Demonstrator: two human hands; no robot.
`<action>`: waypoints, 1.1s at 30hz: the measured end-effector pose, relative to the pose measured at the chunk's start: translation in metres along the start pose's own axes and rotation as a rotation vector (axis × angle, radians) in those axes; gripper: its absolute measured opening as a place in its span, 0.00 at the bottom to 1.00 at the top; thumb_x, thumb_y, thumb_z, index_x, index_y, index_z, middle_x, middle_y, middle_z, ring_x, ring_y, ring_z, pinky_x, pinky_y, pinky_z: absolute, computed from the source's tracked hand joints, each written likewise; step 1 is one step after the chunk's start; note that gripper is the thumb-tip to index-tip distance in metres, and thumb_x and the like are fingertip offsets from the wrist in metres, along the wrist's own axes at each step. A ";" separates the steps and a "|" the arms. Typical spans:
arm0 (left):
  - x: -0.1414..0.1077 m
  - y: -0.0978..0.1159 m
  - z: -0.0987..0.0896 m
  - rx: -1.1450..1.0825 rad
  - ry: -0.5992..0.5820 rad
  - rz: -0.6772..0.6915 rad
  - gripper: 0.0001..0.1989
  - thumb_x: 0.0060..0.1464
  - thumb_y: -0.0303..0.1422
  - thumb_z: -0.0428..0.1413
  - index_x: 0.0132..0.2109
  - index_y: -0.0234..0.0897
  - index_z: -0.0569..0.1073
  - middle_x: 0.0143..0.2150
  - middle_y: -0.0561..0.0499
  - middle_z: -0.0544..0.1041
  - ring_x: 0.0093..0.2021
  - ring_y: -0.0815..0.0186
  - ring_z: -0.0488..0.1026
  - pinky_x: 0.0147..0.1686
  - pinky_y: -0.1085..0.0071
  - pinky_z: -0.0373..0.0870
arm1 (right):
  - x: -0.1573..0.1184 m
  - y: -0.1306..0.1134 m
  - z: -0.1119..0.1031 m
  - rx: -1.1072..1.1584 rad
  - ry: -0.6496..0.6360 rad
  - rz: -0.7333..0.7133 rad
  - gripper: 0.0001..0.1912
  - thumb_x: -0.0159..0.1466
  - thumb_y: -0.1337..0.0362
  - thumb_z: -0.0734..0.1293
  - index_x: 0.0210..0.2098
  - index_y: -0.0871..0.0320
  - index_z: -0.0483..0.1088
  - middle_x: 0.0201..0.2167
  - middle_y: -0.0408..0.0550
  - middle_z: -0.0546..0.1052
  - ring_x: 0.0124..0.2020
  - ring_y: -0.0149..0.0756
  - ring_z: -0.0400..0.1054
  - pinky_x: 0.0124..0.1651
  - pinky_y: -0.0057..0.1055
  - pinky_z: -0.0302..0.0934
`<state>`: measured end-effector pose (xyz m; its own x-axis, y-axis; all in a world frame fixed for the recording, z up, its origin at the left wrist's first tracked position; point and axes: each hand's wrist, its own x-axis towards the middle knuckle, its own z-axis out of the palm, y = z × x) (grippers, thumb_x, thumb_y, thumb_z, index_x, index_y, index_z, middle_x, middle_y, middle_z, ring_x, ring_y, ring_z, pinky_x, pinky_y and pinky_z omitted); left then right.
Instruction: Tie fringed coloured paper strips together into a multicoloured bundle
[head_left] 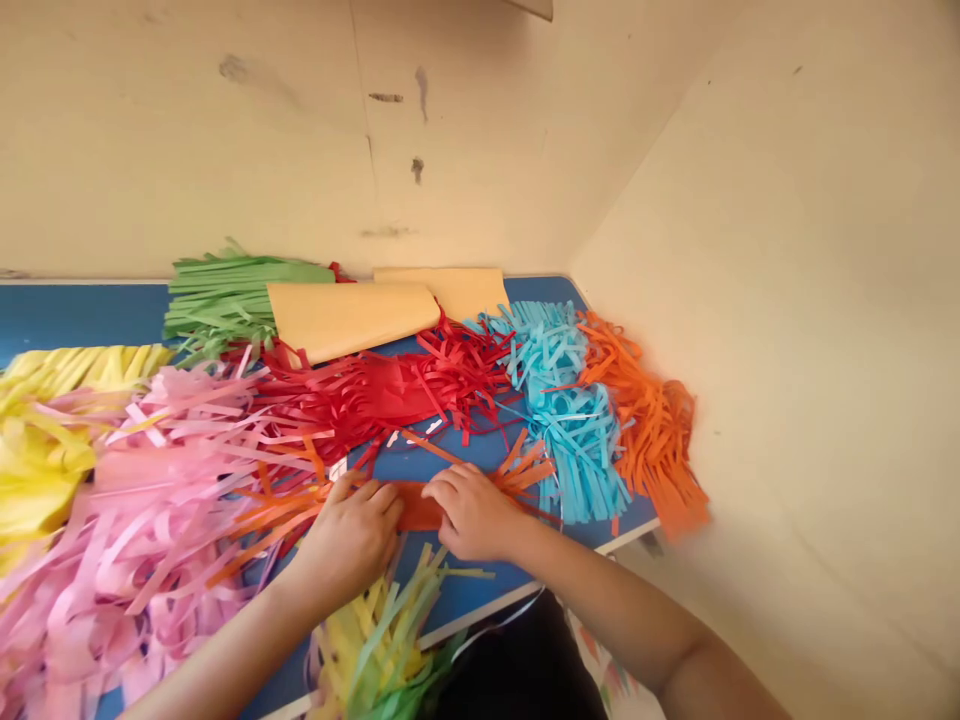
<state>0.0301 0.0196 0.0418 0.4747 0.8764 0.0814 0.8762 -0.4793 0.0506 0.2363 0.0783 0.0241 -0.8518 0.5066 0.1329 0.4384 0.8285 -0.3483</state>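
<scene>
An orange paper piece [420, 506] with fringed strips at both ends lies on the blue table [480, 592] in front of me. My left hand [362, 528] is closed on the left part of its solid middle band. On the right part of the band, my right hand [472, 512] has its fingers curled over the paper. Orange strips fan out beyond both hands. The red fringed paper [390, 390] spreads just behind them, and yellow and green strips [386, 635] hang at the table's front edge, below my hands.
Pink fringe [169, 470] and yellow fringe [45, 460] cover the left side. Green fringe [225, 300] and folded tan sheets [352, 315] lie along the back wall. Blue fringe [566, 410] and more orange fringe [652, 430] sit at the right, by the wall corner.
</scene>
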 end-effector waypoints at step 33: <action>-0.017 -0.027 0.020 -0.294 0.036 -0.264 0.21 0.66 0.42 0.44 0.35 0.40 0.78 0.38 0.48 0.82 0.40 0.57 0.77 0.40 0.60 0.60 | -0.006 0.025 -0.007 0.099 0.090 0.341 0.08 0.66 0.59 0.70 0.33 0.53 0.78 0.34 0.40 0.78 0.40 0.33 0.65 0.44 0.35 0.47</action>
<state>-0.0002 0.0188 0.0188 0.2286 0.9715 0.0625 0.9039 -0.2357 0.3571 0.2549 0.0978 0.0211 -0.6308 0.7725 0.0732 0.6595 0.5834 -0.4741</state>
